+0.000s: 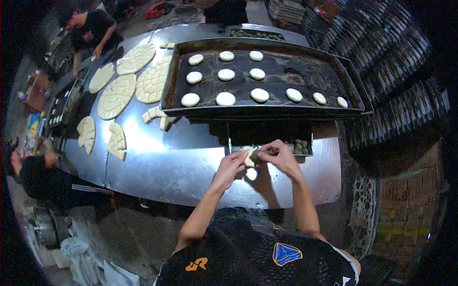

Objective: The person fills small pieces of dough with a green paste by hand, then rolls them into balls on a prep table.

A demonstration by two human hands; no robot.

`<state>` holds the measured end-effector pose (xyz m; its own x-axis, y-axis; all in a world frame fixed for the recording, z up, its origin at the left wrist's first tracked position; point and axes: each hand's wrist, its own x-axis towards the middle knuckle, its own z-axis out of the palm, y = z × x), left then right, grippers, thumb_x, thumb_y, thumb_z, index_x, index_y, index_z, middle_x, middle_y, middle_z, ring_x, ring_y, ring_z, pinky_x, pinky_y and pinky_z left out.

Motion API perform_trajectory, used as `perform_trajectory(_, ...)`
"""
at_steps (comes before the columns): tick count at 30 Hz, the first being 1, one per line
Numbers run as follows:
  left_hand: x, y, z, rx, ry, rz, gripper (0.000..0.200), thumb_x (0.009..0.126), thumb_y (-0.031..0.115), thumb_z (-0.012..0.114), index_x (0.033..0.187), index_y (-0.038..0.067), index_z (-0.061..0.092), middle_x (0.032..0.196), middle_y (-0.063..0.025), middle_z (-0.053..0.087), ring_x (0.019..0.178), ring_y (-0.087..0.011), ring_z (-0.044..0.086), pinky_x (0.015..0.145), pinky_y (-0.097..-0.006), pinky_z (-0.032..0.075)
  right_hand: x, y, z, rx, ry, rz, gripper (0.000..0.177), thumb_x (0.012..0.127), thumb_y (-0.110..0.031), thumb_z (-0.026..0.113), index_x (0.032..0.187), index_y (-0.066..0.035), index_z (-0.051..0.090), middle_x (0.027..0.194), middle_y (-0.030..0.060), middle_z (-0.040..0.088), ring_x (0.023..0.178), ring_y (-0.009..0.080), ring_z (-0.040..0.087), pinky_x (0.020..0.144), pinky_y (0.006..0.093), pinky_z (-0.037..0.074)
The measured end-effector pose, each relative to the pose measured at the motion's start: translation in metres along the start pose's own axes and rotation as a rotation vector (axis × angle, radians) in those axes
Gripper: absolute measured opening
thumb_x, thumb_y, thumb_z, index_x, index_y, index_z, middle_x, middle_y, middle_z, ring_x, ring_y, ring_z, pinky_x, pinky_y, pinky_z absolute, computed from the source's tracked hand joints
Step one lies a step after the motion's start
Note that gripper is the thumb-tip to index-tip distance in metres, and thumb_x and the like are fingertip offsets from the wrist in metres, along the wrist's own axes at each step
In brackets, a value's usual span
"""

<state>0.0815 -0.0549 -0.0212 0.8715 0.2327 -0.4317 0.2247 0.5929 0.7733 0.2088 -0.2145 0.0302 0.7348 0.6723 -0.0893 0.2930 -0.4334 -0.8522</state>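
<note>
My left hand (231, 168) pinches a small piece of pale dough (249, 161) above the metal table. Between the fingers of my right hand (282, 158) is a dark green filling ball (255, 156), which touches the dough. Just below them, a round white dough piece (251, 174) lies on the tabletop. Behind my right hand, several greenish filling balls (299, 147) sit at the right end of a shallow metal tray (312, 143). Part of that tray is hidden by my hands.
A large black baking tray (305, 114) beyond my hands carries several white dough rounds (225, 99). Scored dough sheets (117, 97) cover the steel table's (162, 176) left side. Two people (98, 31) work at the left. Stacked trays (396, 105) stand at the right.
</note>
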Motion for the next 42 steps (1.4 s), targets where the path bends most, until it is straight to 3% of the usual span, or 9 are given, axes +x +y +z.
perform_trajectory(13,-0.006,0.024,0.006,-0.01,-0.009,-0.044,0.04,0.095,0.024,0.058,0.124,-0.003,0.053,0.111,-0.0107,0.062,0.1,-0.016,0.062,0.088,-0.0301,0.053,-0.007,-0.012,0.042,0.209,0.019,-0.178,0.05,0.079,-0.018,0.075,0.122,0.001,0.059,0.12,0.0138,0.057,0.102,0.0241,0.059,0.085,0.0343,0.05)
perform_trajectory(17,-0.003,0.0,0.01,-0.077,0.035,0.162,0.039,0.095,0.016,0.056,0.13,-0.002,0.05,0.115,-0.0133,0.063,0.099,-0.0182,0.064,0.082,-0.028,0.055,-0.003,-0.007,0.045,-0.081,0.12,-0.449,0.032,0.08,0.001,0.068,0.111,-0.006,0.068,0.104,0.0104,0.06,0.089,0.0222,0.065,0.077,0.0301,0.054)
perform_trajectory(21,-0.02,0.005,0.022,0.288,0.179,0.377,0.029,0.097,0.01,0.05,0.121,-0.003,0.058,0.113,-0.0125,0.064,0.099,-0.018,0.064,0.079,-0.0281,0.055,-0.003,-0.044,0.033,-0.056,0.169,-0.479,0.039,0.075,0.008,0.066,0.11,-0.008,0.067,0.106,0.0119,0.058,0.094,0.0262,0.063,0.076,0.0334,0.055)
perform_trajectory(23,-0.024,0.006,0.023,0.9,0.298,0.842,0.031,0.097,0.01,0.048,0.124,-0.004,0.054,0.111,-0.0108,0.065,0.098,-0.0204,0.064,0.082,-0.0298,0.055,0.0,-0.039,0.036,-0.024,0.163,-0.489,0.035,0.076,0.006,0.067,0.108,-0.007,0.068,0.105,0.0113,0.06,0.095,0.0251,0.063,0.076,0.0337,0.054)
perform_trajectory(25,-0.027,0.009,0.015,0.908,0.229,0.806,0.032,0.098,0.01,0.047,0.126,-0.003,0.053,0.119,-0.0106,0.062,0.104,-0.022,0.062,0.083,-0.0311,0.055,0.001,-0.034,0.035,-0.057,0.14,-0.561,0.03,0.077,0.004,0.068,0.106,-0.007,0.069,0.102,0.0111,0.062,0.093,0.0236,0.063,0.076,0.0322,0.054)
perform_trajectory(31,-0.044,0.018,-0.006,-0.254,-0.17,0.251,0.054,0.095,0.016,0.056,0.143,0.005,0.034,0.134,-0.013,0.046,0.113,-0.0178,0.055,0.094,-0.0284,0.05,-0.011,-0.061,0.031,0.182,0.027,-0.489,0.033,0.076,0.001,0.072,0.108,-0.006,0.069,0.106,0.0101,0.063,0.09,0.0201,0.064,0.079,0.0284,0.052)
perform_trajectory(37,-0.055,0.026,-0.005,-0.175,-0.144,0.308,0.051,0.094,0.024,0.057,0.135,0.002,0.038,0.125,-0.0072,0.051,0.11,-0.0155,0.055,0.094,-0.0261,0.049,0.003,-0.057,0.042,0.217,-0.048,-0.523,0.026,0.076,-0.003,0.073,0.102,-0.005,0.071,0.1,0.0104,0.063,0.083,0.0197,0.064,0.071,0.0289,0.053)
perform_trajectory(39,-0.059,0.028,-0.006,-0.549,-0.174,0.239,0.047,0.094,0.022,0.058,0.135,0.005,0.042,0.117,-0.0073,0.055,0.106,-0.015,0.057,0.097,-0.0304,0.049,0.005,-0.059,0.05,0.266,-0.008,-0.286,0.02,0.079,-0.005,0.071,0.098,-0.004,0.072,0.096,0.01,0.064,0.081,0.0183,0.063,0.068,0.028,0.052)
perform_trajectory(42,-0.057,0.027,-0.008,-0.476,-0.06,0.329,0.038,0.097,0.022,0.054,0.13,0.007,0.043,0.116,-0.0068,0.054,0.103,-0.0134,0.057,0.093,-0.0285,0.048,0.002,-0.08,0.065,0.124,0.091,-0.577,0.021,0.08,-0.005,0.071,0.101,-0.006,0.072,0.098,0.0117,0.063,0.078,0.02,0.063,0.068,0.0288,0.051)
